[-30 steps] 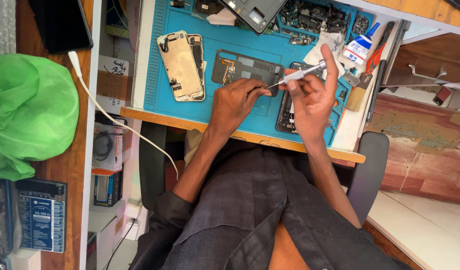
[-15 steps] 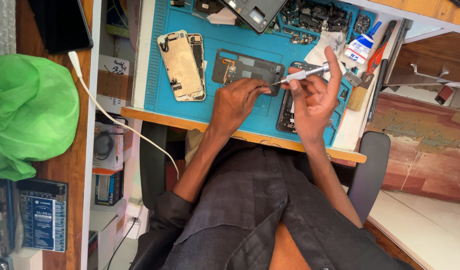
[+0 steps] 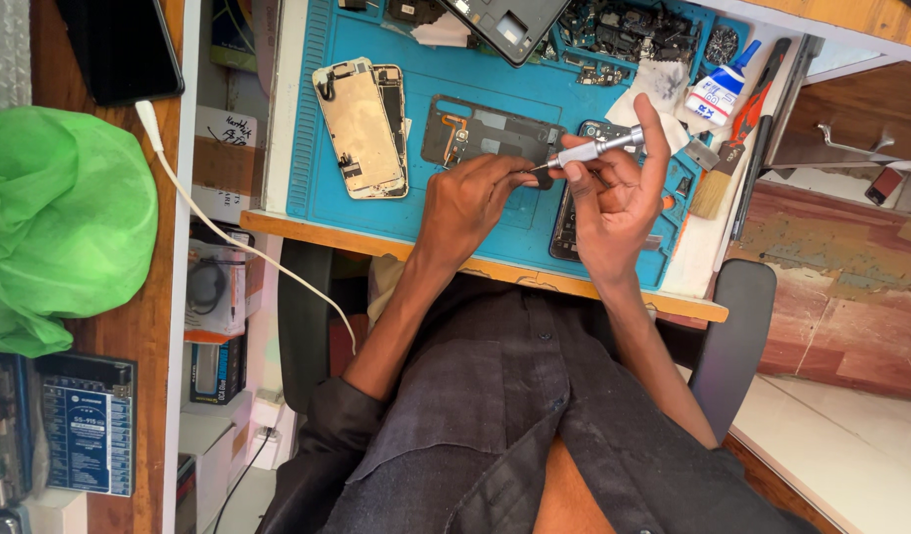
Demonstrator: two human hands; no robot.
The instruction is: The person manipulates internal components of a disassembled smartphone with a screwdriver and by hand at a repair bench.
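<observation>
On the cluttered blue mat (image 3: 327,148) covering our desk, we are pinching a small dark part (image 3: 541,178) in our left hand (image 3: 470,198) while our right hand (image 3: 614,203) is gripping the silver screwdriver (image 3: 594,150), whose tip, slipping, could flick the part away.

Silver screwdriver (image 3: 596,149) against blue work mat (image 3: 317,119). On that mat, gold-and-black opened phone (image 3: 362,127), dark grey back cover (image 3: 490,132). Left of the mat, bright green bag (image 3: 60,222), white cable (image 3: 228,237).
</observation>
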